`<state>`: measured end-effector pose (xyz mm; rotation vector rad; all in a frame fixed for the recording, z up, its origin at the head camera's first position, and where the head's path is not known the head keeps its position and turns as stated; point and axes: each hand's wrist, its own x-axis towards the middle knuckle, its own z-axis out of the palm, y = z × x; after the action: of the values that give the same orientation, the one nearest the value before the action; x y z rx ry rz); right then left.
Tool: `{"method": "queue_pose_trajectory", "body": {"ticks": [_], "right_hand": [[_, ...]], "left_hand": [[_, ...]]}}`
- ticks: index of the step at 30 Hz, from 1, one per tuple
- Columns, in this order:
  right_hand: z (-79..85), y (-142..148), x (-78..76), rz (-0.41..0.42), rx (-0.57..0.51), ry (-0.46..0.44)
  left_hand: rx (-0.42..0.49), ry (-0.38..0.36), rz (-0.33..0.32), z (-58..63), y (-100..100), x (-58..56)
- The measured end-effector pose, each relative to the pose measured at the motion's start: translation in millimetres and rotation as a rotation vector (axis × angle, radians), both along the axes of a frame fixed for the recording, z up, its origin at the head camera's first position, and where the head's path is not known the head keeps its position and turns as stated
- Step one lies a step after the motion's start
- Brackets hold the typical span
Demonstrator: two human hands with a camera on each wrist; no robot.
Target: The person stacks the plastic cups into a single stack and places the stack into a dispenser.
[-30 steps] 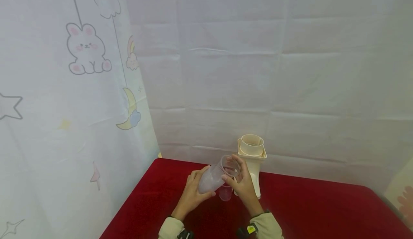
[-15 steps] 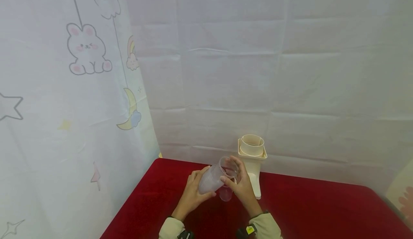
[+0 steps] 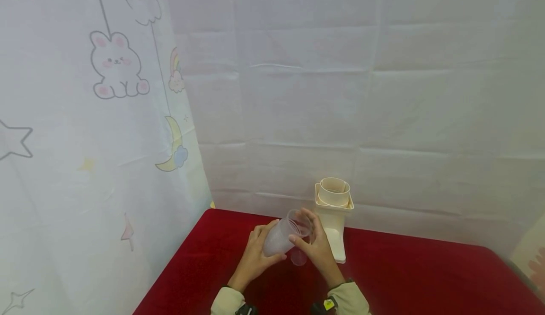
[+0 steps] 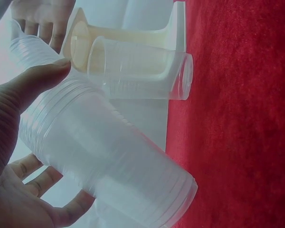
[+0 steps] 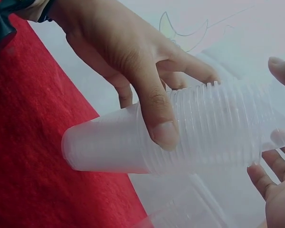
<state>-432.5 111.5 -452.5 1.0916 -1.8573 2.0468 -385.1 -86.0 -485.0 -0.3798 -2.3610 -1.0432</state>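
Stack (image 3: pixel 276 240) of clear plastic cups, nested, held tilted above the table (image 3: pixel 408 272), left of the stand (image 3: pixel 331 221) in the head view, mouth end toward it. Left hand (image 3: pixel 254 251) grips the stack, thumb on one side and fingers on the other, around the body and lower rims. Right hand (image 3: pixel 318 248) sits at the mouth end, between the rest of the stack and the stand, thumb and fingers curled round the front plastic (how hard it presses, cannot tell).

One loose cup (image 4: pixel 130 71) is upright on the table, left of the stand's foot in the head view; touching the stand or just beside it, cannot tell.

Handling, my call: light, thin-walled, springy rather than stiff. Smooth sides, probably slippery, so the nested cups could slide along each other when tilted. A hard squeeze would likely dent or crack a wall. Best hold for the stack: mid-body just below the packed rims, light wrap, as the left hand roughly has it. For a single cup, take the rim edge with thumb and fingertips; the ridged rims should give more purchase than the walls.
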Motion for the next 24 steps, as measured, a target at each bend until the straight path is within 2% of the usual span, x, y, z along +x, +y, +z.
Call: {"method": "queue_pose_trajectory", "body": {"ticks": [12,24], "right_hand": [[-0.2,-3.0,1.1,-0.029,0.046,-0.033],[-7.3,-4.1,-0.8,0.008,0.063,-0.045]], "left_hand": [[-0.001,-0.007,0.000,1.3,0.9,-0.9],[0.009,-0.020,-0.002,0.1,1.2,-0.3]]}}
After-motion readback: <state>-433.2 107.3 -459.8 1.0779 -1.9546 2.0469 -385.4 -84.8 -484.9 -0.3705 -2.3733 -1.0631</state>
